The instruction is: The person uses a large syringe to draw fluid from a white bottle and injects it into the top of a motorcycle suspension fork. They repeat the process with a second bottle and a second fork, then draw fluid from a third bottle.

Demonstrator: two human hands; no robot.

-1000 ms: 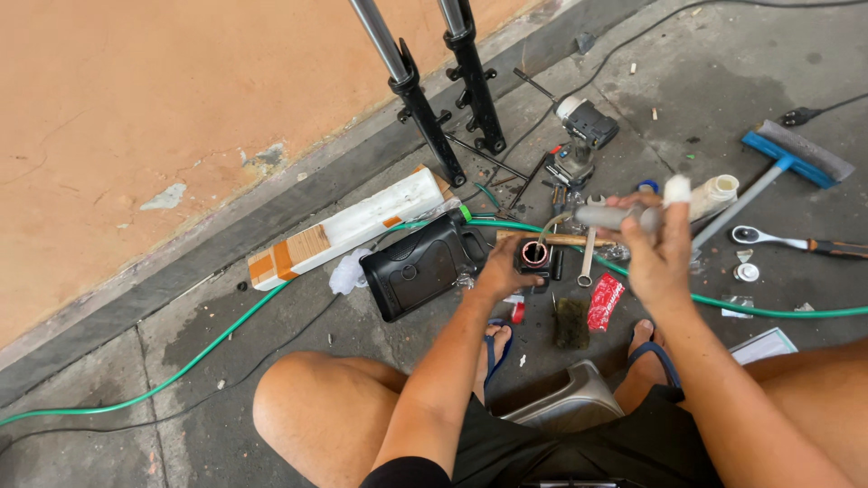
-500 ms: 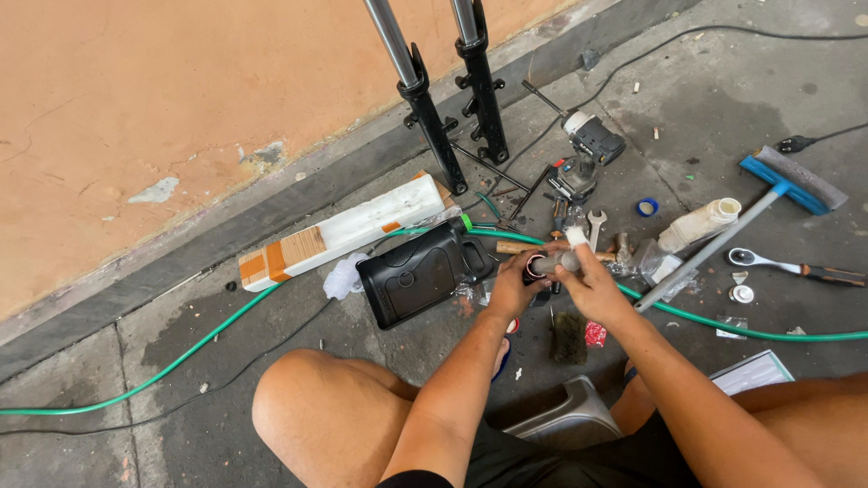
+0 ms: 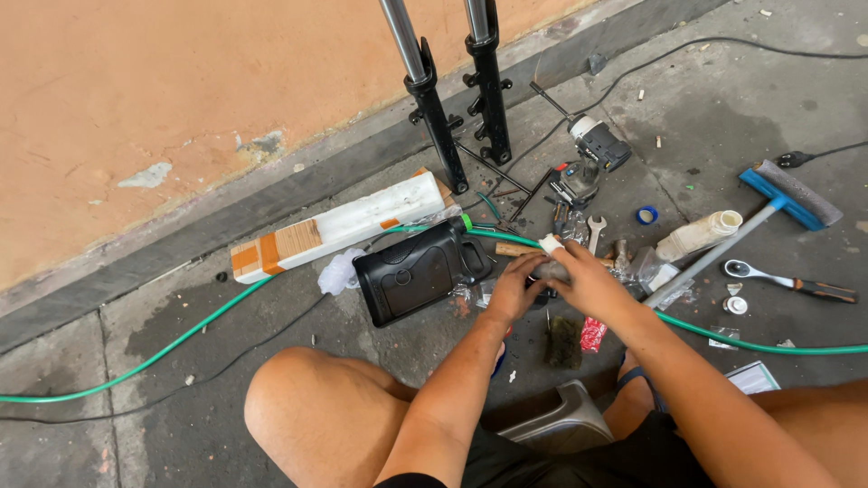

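My left hand point(image 3: 509, 291) and my right hand point(image 3: 589, 282) meet low over the concrete floor, just right of a black plastic jug point(image 3: 418, 271) lying on its side. Both close around a small grey cylindrical part point(image 3: 546, 267). Its white end point(image 3: 550, 243) sticks up between my fingers, and the rest is hidden by my hands. A wooden-handled tool point(image 3: 512, 248) lies just behind my hands. A green hose point(image 3: 181, 339) runs across the floor and passes under my right forearm.
Two black fork legs point(image 3: 438, 117) lean on the orange wall. On the floor lie a long white box point(image 3: 339, 226), a power drill point(image 3: 597, 143), a wrench point(image 3: 595, 231), a white bottle point(image 3: 698, 235), a blue-headed squeegee point(image 3: 785, 193), a red packet point(image 3: 592, 334) and a wire brush point(image 3: 564, 342).
My right hand came down from chest height with the grey white-tipped piece and joined my left hand near the floor. The camera has moved slightly closer.
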